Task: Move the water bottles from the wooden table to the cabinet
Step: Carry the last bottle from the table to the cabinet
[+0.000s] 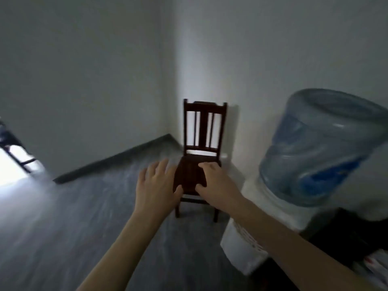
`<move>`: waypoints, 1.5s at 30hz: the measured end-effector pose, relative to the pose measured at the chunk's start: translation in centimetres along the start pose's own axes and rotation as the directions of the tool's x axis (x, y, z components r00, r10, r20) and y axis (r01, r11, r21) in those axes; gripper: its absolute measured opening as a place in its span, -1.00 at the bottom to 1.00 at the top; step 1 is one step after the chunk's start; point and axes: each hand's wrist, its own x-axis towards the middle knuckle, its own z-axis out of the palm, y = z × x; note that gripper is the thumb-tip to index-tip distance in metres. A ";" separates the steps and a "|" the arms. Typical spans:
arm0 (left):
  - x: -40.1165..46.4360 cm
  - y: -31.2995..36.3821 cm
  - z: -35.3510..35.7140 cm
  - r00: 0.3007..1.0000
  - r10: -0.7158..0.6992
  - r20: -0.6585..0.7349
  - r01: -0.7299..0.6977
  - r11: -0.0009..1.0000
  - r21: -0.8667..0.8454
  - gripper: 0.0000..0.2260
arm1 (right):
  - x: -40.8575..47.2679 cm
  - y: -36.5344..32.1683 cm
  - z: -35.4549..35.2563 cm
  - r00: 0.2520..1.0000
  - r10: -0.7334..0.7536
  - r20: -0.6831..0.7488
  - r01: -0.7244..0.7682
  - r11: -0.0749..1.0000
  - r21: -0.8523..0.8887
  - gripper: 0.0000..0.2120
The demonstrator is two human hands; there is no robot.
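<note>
Both arms reach forward in the head view, and neither hand holds anything. My left hand (156,183) has its fingers spread and relaxed in the air. My right hand (212,181) sits just beside it with fingers loosely bent, in front of the chair seat. No small water bottle, wooden table or cabinet shows in this frame. The picture is blurred by motion.
A dark wooden chair (201,131) stands in the room's corner against the white wall. A water dispenser (243,246) with a large blue jug (319,148) is close on my right. Grey floor (73,217) stretches left toward a bright doorway (12,166).
</note>
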 end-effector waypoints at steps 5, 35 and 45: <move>-3.9 -9.4 -1.4 0.947 -0.322 0.006 0.320 0.943 0.085 -0.49 | 4.9 -9.7 5.4 0.935 -0.307 0.177 0.311 0.950 0.003 -0.39; -41.3 -22.5 -12.7 -0.081 -0.990 -0.113 0.969 -0.105 0.222 -0.31 | -16.0 -46.0 24.4 -0.064 -0.841 0.537 0.931 0.144 0.335 -0.39; -45.6 -29.6 -14.4 -0.092 -0.992 -0.088 0.971 -0.109 0.214 -0.34 | -17.4 -52.7 27.9 -0.057 -0.849 0.526 0.921 0.160 0.357 -0.43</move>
